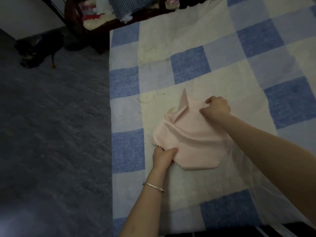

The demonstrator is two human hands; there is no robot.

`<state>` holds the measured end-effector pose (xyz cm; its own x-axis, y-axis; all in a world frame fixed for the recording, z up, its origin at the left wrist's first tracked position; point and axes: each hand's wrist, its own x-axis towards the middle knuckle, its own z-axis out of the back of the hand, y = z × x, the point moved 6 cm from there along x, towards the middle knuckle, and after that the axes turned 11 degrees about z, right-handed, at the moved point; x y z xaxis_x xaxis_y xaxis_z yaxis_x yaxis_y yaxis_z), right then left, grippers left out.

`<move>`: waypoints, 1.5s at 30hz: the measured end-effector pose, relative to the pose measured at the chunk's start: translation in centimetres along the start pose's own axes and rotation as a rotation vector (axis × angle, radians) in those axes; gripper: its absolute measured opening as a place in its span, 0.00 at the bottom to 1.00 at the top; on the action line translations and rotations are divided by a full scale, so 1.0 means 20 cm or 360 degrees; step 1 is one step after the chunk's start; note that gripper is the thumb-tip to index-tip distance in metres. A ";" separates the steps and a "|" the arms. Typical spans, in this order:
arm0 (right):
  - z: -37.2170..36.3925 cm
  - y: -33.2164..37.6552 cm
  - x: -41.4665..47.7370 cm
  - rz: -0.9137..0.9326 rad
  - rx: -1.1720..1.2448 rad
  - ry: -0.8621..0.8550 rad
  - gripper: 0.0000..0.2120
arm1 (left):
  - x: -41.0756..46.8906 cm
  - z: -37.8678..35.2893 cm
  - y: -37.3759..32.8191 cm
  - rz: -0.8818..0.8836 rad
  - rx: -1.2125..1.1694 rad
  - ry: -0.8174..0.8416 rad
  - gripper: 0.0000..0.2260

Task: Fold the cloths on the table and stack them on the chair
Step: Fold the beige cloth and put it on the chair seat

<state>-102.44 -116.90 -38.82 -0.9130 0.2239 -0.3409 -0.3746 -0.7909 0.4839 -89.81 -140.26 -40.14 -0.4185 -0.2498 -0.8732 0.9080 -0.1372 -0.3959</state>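
risk, slip: the cloth [191,139] looks thin and slick, so an edge could easily be lost from either pinch if it gets pulled taut too fast, probably the far one first.
risk, wonky fold: a loose corner is poking up just to the left of the right grip. If that isn't flattened, it'll likely get trapped inside and a lumpy fold is made.
risk, cover: the checked cover on the table [188,65] sits right under the left grip and might get snagged along with the edge.
cloth spot: rumpled on the table, slung between the two grips, nothing lifted clear.
left hand [164,156]: the near edge is pinched, thumb laid on top and fingers curled under. The wrist is kept low, with a bracelet [154,186] just behind it.
right hand [216,106]: the far edge is bunched up in curled fingers, knuckles up, with the forearm stretched across the cloth's right side.
chair [100,30]: well beyond the far grip and off to the left, with a pile [95,17] already on it, so a long carry will be needed.
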 end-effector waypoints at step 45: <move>0.42 -0.05 -0.33 0.0286 0.0651 -0.0307 0.16 | -0.18 0.25 -0.41 -0.0854 -0.0644 -0.0377 0.22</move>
<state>-97.28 -112.75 -30.28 -0.9679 0.2363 -0.0860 -0.2055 -0.5464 0.8119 -95.91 -142.92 -32.27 -0.7614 -0.4555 -0.4614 0.4928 0.0558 -0.8684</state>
